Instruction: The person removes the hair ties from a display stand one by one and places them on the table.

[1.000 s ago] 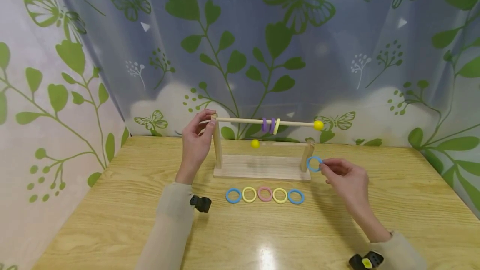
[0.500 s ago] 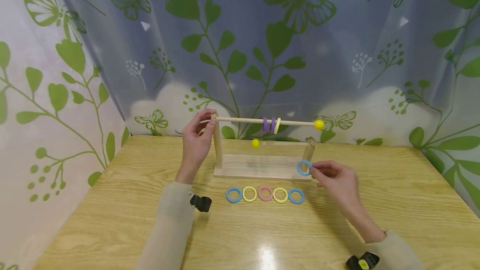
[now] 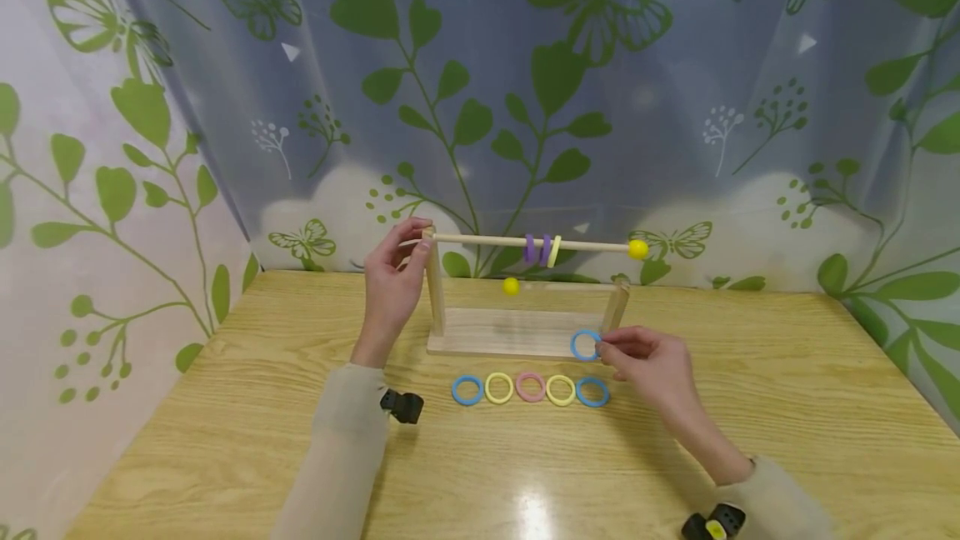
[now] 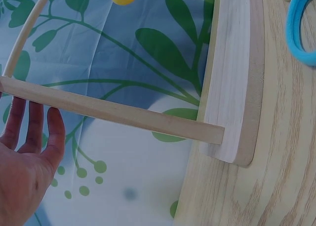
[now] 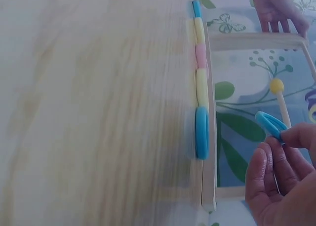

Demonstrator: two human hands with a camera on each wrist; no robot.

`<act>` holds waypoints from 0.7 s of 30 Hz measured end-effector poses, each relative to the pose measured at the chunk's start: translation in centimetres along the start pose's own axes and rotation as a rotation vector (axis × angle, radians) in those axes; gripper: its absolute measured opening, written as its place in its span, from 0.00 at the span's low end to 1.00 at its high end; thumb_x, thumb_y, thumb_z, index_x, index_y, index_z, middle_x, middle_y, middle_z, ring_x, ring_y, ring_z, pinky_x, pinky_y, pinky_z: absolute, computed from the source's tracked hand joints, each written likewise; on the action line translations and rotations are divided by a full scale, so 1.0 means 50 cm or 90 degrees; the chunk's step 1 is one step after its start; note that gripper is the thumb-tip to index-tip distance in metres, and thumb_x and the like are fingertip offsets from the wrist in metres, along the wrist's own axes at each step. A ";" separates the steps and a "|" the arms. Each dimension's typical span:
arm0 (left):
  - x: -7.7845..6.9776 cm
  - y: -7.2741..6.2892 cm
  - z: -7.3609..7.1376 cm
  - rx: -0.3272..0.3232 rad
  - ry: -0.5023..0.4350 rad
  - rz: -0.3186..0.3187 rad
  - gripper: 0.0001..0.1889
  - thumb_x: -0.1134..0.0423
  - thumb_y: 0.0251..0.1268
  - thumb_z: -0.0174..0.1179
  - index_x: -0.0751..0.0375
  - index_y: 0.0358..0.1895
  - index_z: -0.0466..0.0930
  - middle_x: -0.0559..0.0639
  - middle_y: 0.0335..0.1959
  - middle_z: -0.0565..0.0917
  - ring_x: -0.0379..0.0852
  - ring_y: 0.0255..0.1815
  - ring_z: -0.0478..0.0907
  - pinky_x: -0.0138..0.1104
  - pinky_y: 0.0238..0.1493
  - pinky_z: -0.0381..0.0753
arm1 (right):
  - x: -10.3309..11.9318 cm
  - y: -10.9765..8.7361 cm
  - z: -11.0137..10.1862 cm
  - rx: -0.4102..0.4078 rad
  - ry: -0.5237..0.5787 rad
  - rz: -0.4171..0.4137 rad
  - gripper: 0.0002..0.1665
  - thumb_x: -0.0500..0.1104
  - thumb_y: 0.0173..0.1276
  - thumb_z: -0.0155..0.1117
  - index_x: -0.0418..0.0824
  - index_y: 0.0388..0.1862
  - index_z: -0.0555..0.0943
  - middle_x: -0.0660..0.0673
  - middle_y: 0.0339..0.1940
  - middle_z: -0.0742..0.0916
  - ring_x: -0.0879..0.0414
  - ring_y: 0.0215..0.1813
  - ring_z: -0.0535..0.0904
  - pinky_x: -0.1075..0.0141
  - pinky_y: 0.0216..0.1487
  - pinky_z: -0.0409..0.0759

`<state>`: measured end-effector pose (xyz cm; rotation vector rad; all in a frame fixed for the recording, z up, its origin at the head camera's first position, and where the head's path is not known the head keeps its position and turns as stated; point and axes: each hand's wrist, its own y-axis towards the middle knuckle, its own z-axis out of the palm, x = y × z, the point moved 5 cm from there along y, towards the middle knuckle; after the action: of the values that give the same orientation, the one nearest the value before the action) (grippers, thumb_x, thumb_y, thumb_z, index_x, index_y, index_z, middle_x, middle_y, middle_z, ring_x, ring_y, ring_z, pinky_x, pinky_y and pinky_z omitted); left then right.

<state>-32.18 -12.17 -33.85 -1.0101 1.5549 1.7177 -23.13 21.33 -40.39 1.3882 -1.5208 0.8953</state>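
Note:
My left hand (image 3: 393,277) grips the top of the left post (image 3: 435,290) of a wooden stand (image 3: 510,333). In the left wrist view its fingers (image 4: 34,125) lie against the post. Between thumb and fingertips, my right hand (image 3: 654,367) pinches a blue ring (image 3: 573,346), held up in front of the base's right part. From the left post runs an upper rod (image 3: 480,240), tipped with a yellow ball (image 3: 638,249); two purple rings (image 3: 529,250) and a pale yellow ring (image 3: 554,253) hang on it. A lower rod (image 3: 570,287) from the right post ends in another yellow ball (image 3: 511,286).
In front of the stand, several rings lie in a row on the wooden table (image 3: 480,473): a blue ring (image 3: 454,391) at the left, then yellow, a pink ring (image 3: 518,387), yellow, and blue at the right. A patterned curtain (image 3: 480,65) hangs behind.
My right hand has moved left and slightly down with the blue ring, from beside the right post to in front of the base. My left hand stays on the post.

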 end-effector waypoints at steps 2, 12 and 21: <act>-0.002 -0.001 0.000 0.000 0.001 0.000 0.13 0.70 0.74 0.59 0.63 0.57 0.83 0.58 0.49 0.84 0.39 0.43 0.83 0.25 0.41 0.83 | 0.002 -0.001 0.009 0.009 0.009 0.005 0.18 0.43 0.68 0.72 0.32 0.50 0.86 0.49 0.37 0.92 0.66 0.36 0.86 0.66 0.37 0.88; -0.002 -0.002 0.001 0.001 0.001 0.001 0.12 0.69 0.74 0.59 0.64 0.57 0.83 0.57 0.49 0.83 0.40 0.43 0.83 0.25 0.41 0.83 | 0.007 -0.007 0.046 0.054 0.006 0.004 0.17 0.44 0.68 0.73 0.34 0.49 0.87 0.44 0.38 0.92 0.60 0.37 0.87 0.65 0.36 0.88; 0.000 0.000 0.000 0.002 -0.003 0.003 0.12 0.69 0.74 0.58 0.65 0.57 0.83 0.57 0.49 0.83 0.39 0.43 0.83 0.25 0.43 0.83 | 0.016 -0.013 0.070 0.078 0.022 0.016 0.13 0.41 0.67 0.73 0.34 0.46 0.87 0.45 0.35 0.92 0.56 0.33 0.87 0.66 0.33 0.86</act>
<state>-32.15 -12.18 -33.84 -1.0019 1.5571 1.7193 -22.92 17.75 -40.98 1.4360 -1.4817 1.0367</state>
